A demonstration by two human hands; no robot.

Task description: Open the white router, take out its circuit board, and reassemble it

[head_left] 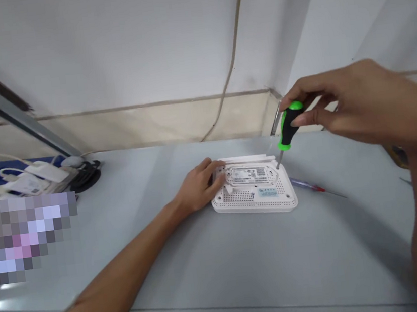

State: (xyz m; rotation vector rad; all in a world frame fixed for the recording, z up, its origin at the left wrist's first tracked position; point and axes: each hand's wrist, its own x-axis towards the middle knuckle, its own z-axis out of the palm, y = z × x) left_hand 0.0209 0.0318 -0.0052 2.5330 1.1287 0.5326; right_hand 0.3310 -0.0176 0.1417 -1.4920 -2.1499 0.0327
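A white router-like device (253, 194) with vent holes and labels lies on the grey-blue table. My left hand (201, 184) grips its left end, fingers over the back left corner. My right hand (333, 100) holds a green and black screwdriver (289, 125) by the handle, fingers pinched near its top. The screwdriver leans slightly, and its tip meets the device's back right corner. Just right of the device, a second screwdriver (307, 184) with a translucent purple handle and red collar rests on the table, its shaft toward the right.
White adapters and cables (45, 172) and a black coiled item (86, 176) are at the back left. A pixelated patch covers the left side. A cable (235, 46) hangs down the wall behind the table (215, 271). Metal framing (16, 111) stands at the left.
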